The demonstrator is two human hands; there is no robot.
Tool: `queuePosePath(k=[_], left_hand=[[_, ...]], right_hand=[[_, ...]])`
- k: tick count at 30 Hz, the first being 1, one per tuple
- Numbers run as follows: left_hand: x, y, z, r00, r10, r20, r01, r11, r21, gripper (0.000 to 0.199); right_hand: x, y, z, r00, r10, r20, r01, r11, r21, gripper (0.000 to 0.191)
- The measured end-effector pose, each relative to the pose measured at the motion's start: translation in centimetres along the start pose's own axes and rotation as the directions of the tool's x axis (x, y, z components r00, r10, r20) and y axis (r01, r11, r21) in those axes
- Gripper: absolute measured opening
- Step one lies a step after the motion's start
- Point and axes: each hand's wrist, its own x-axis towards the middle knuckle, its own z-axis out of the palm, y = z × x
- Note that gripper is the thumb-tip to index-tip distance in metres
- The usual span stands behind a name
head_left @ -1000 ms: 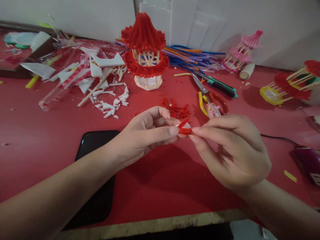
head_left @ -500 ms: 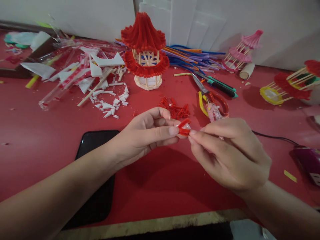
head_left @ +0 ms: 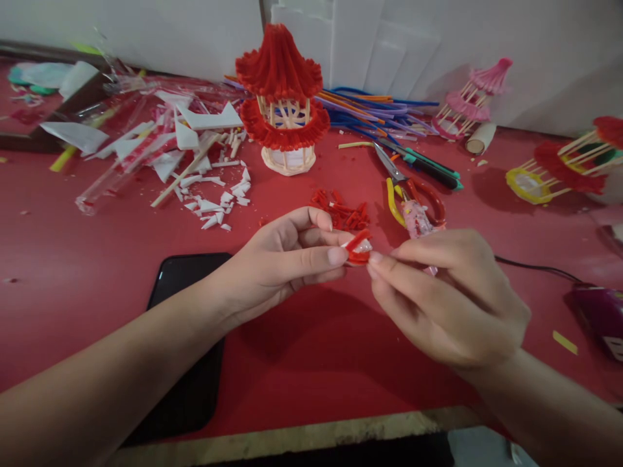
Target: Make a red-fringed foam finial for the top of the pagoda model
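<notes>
So my left hand (head_left: 292, 256) has its thumb and fingers closed in a pinch on the left end of a small white piece (head_left: 363, 246), with the other fingers loosely curled behind it. My right hand (head_left: 452, 298) is over at the opposite end, thumb and index fingertips almost together, right up against the right end of the lower red strip (head_left: 359, 257). Can't really tell if they've actually got hold of it or are just touching it, the tips cover that bit. Anyway, that lower strip runs pretty much side to side, so its long axis points from my left thumb straight at my right fingertips. The upper red strip (head_left: 359, 240) slants up and away from me toward the right, so the two kinda make a sideways V, closed end at my left thumb, open side facing right with the white showing in between. Neither hand is really nearer, they're both right at the piece, one per end, held up above the tabletop (head_left: 302, 383). Just past it is a little pile of red snippets (head_left: 343, 211), the scissors (head_left: 428, 198) lie farther off to the right, and the red-roofed model (head_left: 287, 123) stands upright behind, a bit left of the piece.
</notes>
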Motion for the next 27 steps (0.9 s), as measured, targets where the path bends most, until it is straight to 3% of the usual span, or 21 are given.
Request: queuePosePath(k=[5, 10, 14, 19, 24, 27], left_hand=[[-0.05, 0.03, 0.03, 0.999, 0.036, 0.008, -0.036, 0.999, 0.015, 0.03], [0.04, -0.01, -0.06, 0.993, 0.103, 0.053, -0.105, 0.994, 0.032, 0.029], [0.09, -0.14, -0.18, 0.986, 0.134, 0.103, -0.14, 0.989, 0.051, 0.027], [-0.07, -0.18, -0.27, 0.98, 0.16, 0.12, -0.171, 0.981, 0.088, 0.025], [-0.05, -0.26, -0.52, 0.977, 0.167, 0.135, -0.182, 0.977, 0.11, 0.023], [-0.05, -0.36, -0.67, 0.977, 0.176, 0.124, -0.192, 0.972, 0.138, 0.02]], right_hand=[[-0.02, -0.23, 0.32, 0.966, 0.257, -0.033, -0.24, 0.937, 0.253, 0.021], [-0.27, -0.3, 0.68, 0.848, 0.518, 0.114, -0.508, 0.729, 0.459, 0.01], [-0.26, -0.41, 0.79, 0.798, 0.561, 0.22, -0.58, 0.613, 0.537, 0.007], [-0.19, -0.64, 0.84, 0.776, 0.572, 0.266, -0.598, 0.533, 0.598, 0.007], [-0.33, -0.71, 0.92, 0.759, 0.587, 0.283, -0.612, 0.493, 0.618, 0.008], [-0.32, -0.75, 0.84, 0.763, 0.584, 0.277, -0.615, 0.526, 0.588, 0.01]])
